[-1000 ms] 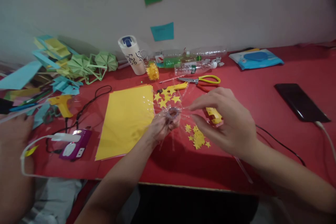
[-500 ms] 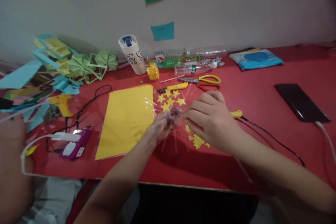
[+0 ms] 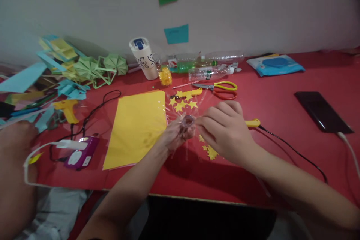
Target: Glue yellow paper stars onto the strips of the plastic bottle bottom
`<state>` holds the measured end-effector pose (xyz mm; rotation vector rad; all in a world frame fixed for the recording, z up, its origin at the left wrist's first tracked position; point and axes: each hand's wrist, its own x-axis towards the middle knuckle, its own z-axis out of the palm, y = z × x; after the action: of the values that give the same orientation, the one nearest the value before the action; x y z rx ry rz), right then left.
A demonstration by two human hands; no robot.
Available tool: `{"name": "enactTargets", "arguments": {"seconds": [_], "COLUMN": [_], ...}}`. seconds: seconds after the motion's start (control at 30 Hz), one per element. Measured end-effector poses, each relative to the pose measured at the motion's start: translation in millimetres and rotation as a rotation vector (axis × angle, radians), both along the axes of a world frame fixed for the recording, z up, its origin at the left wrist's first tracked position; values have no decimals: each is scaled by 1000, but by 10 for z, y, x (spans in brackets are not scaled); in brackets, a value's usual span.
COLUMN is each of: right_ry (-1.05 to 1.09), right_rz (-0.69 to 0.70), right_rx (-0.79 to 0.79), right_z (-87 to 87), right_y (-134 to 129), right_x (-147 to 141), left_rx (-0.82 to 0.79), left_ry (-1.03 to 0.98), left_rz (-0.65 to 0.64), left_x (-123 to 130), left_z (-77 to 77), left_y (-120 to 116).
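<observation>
My left hand (image 3: 177, 133) is wrapped round a clear plastic bottle piece (image 3: 188, 121), its round neck facing up and thin clear strips spreading outward. Close to the neck's right side, my right hand (image 3: 225, 129) has its fingers pinched together; what they hold, if anything, is hidden. Yellow paper stars (image 3: 180, 105) lie just behind the clear piece, some seen through its strips. More small yellow stars (image 3: 211, 153) are below my right hand. A yellow-handled tool (image 3: 253, 123) with a black cord is partly covered by that hand.
Yellow paper sheets (image 3: 135, 129) lie left, beside a purple power adapter (image 3: 82, 153) and glue gun (image 3: 66, 110). Behind are scissors (image 3: 225, 86), a cutter (image 3: 192, 93), bottles (image 3: 209, 72) and a tumbler (image 3: 144, 60). A phone (image 3: 323, 111) lies right. Another person's arm (image 3: 17, 157) is far left.
The view has shifted slightly. My hands keep nearly the same pose at the clear piece, my right hand a little lower. The other person's hand at the far left has moved further into view.
</observation>
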<state>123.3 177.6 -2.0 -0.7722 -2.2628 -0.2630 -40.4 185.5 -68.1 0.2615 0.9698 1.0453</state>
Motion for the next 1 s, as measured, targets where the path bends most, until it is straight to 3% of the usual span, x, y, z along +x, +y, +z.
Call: {"name": "enactTargets", "arguments": {"seconds": [0.23,0.53,0.83,1.0], "right_ry": [125,218,278,259], "right_rz": [58,84,53,97], "right_rx": [-196,-290,-319,-251], "right_z": [48,73,67,66], "right_y": [16,-18,-45,-49], "right_x": [48,15,2,3], "left_rx": [99,109,121,134], "left_ry": [42,48,44,36], "left_rz": [-76,-82,-102,-91], "left_x": [-21,-4,24,31], "left_z": [-34,-57,108,98], "left_y": [13,48,2,-11]}}
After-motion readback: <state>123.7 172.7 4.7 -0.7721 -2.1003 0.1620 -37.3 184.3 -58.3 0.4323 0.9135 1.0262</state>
